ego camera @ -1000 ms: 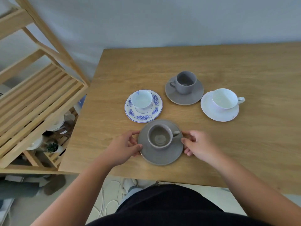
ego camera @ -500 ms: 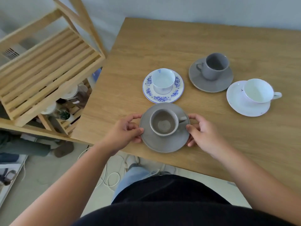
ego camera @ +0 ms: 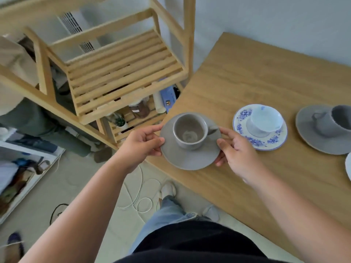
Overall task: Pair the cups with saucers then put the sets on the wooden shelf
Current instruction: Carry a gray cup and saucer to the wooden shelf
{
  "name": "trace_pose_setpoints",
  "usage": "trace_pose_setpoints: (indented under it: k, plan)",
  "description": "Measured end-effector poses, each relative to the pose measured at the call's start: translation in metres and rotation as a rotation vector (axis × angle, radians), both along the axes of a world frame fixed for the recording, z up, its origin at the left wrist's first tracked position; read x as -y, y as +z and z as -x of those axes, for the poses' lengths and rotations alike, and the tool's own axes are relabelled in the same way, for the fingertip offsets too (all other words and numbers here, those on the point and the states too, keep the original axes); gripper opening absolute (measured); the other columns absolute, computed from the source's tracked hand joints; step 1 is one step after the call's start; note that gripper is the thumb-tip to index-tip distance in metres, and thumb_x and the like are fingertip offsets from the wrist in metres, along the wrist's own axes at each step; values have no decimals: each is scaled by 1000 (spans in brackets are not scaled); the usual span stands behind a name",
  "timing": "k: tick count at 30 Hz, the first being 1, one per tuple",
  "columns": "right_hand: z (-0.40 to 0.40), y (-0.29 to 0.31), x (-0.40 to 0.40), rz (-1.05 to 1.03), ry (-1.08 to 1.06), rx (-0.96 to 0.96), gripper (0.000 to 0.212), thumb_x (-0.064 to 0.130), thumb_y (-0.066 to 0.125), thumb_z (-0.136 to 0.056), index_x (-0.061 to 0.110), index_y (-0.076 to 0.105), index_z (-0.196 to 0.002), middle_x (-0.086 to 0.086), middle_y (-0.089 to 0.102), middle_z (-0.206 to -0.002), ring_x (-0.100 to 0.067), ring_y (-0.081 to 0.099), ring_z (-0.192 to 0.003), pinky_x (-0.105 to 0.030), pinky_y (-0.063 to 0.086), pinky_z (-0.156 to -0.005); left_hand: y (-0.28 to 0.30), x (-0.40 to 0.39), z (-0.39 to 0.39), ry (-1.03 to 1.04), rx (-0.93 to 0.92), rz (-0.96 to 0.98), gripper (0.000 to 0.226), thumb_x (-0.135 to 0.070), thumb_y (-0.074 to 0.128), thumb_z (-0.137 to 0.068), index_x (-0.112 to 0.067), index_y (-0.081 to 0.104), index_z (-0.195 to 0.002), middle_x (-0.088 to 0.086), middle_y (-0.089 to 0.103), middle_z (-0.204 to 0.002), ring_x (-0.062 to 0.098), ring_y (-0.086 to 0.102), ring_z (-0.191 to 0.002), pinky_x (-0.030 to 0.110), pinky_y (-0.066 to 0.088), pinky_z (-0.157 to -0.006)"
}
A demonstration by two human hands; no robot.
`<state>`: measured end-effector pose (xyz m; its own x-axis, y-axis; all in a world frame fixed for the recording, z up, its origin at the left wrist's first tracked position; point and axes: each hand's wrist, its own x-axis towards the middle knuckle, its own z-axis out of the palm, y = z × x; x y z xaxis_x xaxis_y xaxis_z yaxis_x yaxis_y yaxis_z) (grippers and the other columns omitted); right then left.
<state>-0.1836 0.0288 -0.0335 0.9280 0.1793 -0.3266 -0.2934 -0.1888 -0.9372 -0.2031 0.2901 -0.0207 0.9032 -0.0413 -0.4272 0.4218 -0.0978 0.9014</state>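
A taupe cup [ego camera: 190, 130] stands on a matching taupe saucer [ego camera: 190, 158], lifted over the table's left corner. My left hand [ego camera: 141, 144] pinches the saucer's left rim and my right hand [ego camera: 234, 149] grips its right rim. On the table sit a white cup [ego camera: 266, 120] on a blue-flowered saucer [ego camera: 245, 118] and a grey cup [ego camera: 336, 120] on a grey saucer [ego camera: 307, 133]. A white saucer's edge [ego camera: 348, 168] shows at the far right. The wooden shelf [ego camera: 121, 73] with a bare slatted tier stands to the left.
The wooden table [ego camera: 256, 76] fills the right side. Under the slatted tier a lower tier holds a small potted plant [ego camera: 119, 120], a brown jar [ego camera: 139, 109] and a blue box [ego camera: 168, 97]. White cable [ego camera: 140, 198] loops on the floor. A person in green trousers [ego camera: 38, 120] sits at the left.
Both hands have lifted the taupe cup and saucer off the table and carried them left toward the shelf. The view has swung left, so the shelf is more central.
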Motion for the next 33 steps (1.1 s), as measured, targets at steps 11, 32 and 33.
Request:
trace_pose_setpoints:
  k: [11, 32, 33]
  plan:
    - [-112, -7, -173, 68, 144, 26, 28, 10, 43, -101, 16, 56, -125, -5, 63, -58, -17, 58, -45, -35, 51, -53, -8, -149, -45, 231, 85, -38, 49, -1, 63, -92, -25, 58, -134, 1, 71, -95, 11, 67, -84, 22, 56, -73]
    - [-243, -71, -340, 292, 257, -83, 28, 15, 55, -96, 18, 62, -123, -12, 72, -79, -25, 69, -62, -34, 60, -63, -81, -237, -125, 767, -114, -192, 52, -11, 62, -93, -29, 51, -141, -8, 72, -92, 13, 71, -89, 23, 51, -69]
    - [-248, -73, -343, 284, 257, -86, 28, 16, 56, -96, 18, 63, -123, -12, 72, -77, -25, 70, -62, -35, 61, -66, -82, -241, -128, 756, -116, -227, 52, -13, 62, -94, -29, 50, -141, -7, 71, -88, 13, 70, -87, 22, 49, -67]
